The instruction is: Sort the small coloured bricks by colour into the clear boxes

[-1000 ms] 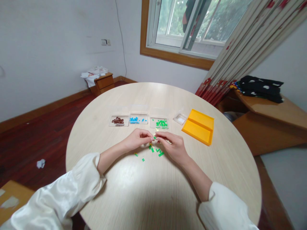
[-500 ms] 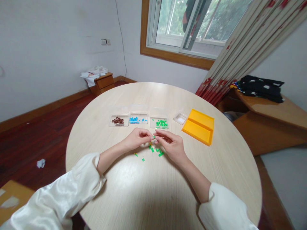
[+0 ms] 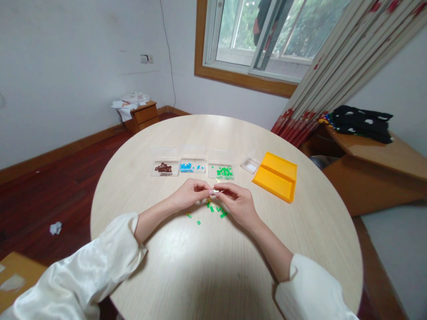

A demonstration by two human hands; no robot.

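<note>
My left hand [image 3: 193,194] and my right hand [image 3: 237,202] meet fingertip to fingertip over the middle of the table. Both are closed in a pinch, and what lies between the fingertips is too small to name. Just below them, loose green pieces [image 3: 223,214] and a few yellow ones are scattered on the wood. One small green piece [image 3: 199,222] lies apart, nearer to me. Behind my hands is a clear box of green pieces [image 3: 224,172], beside one with blue pieces [image 3: 186,167] and one with brown pieces [image 3: 163,167].
An open yellow case [image 3: 274,187] lies on the right of the round table [image 3: 187,275], with a small clear box [image 3: 250,166] to its left. Beyond the table are a drawer cabinet [image 3: 146,116], a curtain and a wooden desk [image 3: 376,164].
The fingertips have closed together more, and the green piece that showed between them is now hidden. The rest looks the same.
</note>
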